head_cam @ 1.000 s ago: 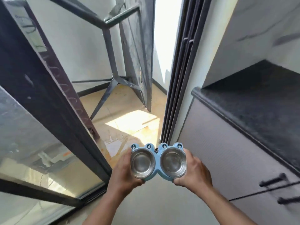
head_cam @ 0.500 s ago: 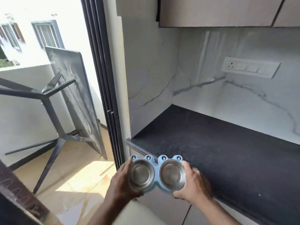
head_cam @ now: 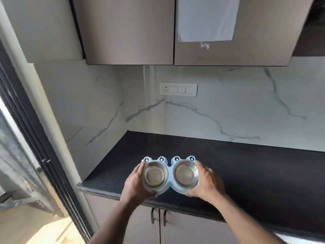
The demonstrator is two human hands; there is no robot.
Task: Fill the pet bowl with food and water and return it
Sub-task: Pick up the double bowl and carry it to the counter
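I hold a light blue double pet bowl (head_cam: 169,169) with frog-eye bumps along its far rim and two steel inserts, both empty and dry. My left hand (head_cam: 136,184) grips its left end and my right hand (head_cam: 205,184) grips its right end. The bowl is level, over the front left part of the black countertop (head_cam: 246,166); whether it touches the surface I cannot tell.
Marble backsplash with a white switch plate (head_cam: 178,89) rises behind the counter. Beige upper cabinets (head_cam: 130,30) hang overhead, one with a white paper sheet (head_cam: 205,18). Lower cabinet doors with dark handles (head_cam: 158,217) sit below. A dark sliding door frame (head_cam: 35,138) stands at left.
The view has swung from the balcony doorway to the kitchen counter. Both hands kept hold of the bowl and carried it over the countertop.
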